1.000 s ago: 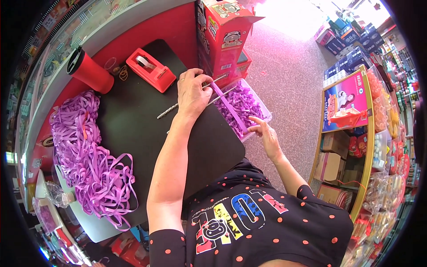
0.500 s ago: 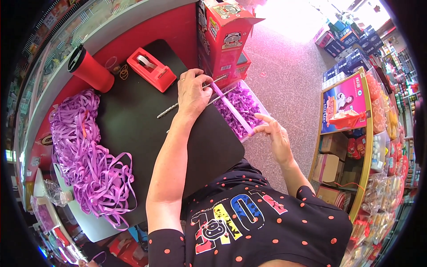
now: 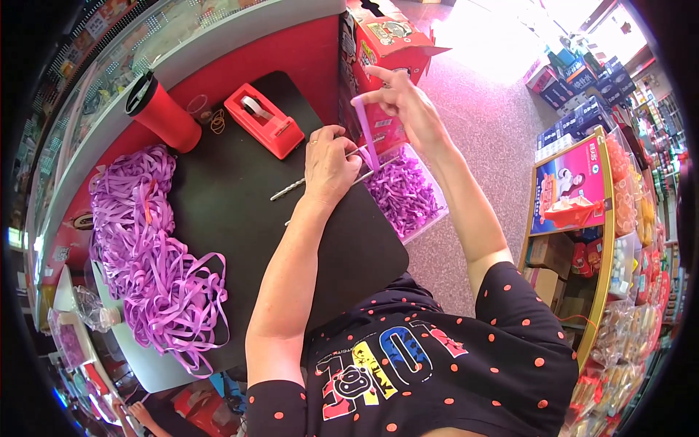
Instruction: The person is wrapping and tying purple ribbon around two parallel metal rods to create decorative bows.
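Observation:
My left hand (image 3: 333, 164) is closed around thin metal rods (image 3: 287, 189) above the dark table; the one whose end shows has a twisted surface like a drill bit. My right hand (image 3: 408, 109) is raised beyond it, pinching one end of a purple ribbon (image 3: 368, 135) at its fingertips, with another finger stretched out. From there the ribbon runs down to the rods beside my left fingertips, which partly hide how it meets them. Below lies a clear plastic tub (image 3: 429, 227) filled with short purple ribbon pieces (image 3: 404, 193).
A large heap of purple ribbon (image 3: 149, 247) covers the table's left side. A red tape dispenser (image 3: 263, 120), rubber bands (image 3: 218, 121) and a red tumbler (image 3: 164, 113) stand behind. A tall red box (image 3: 386, 44) rises beyond the tub. Another person's arm (image 3: 143, 416) shows at lower left.
My right hand has swung up and away from me, from the tub's near side to in front of the red box. The ribbon now stretches upward from the rods instead of across the tub.

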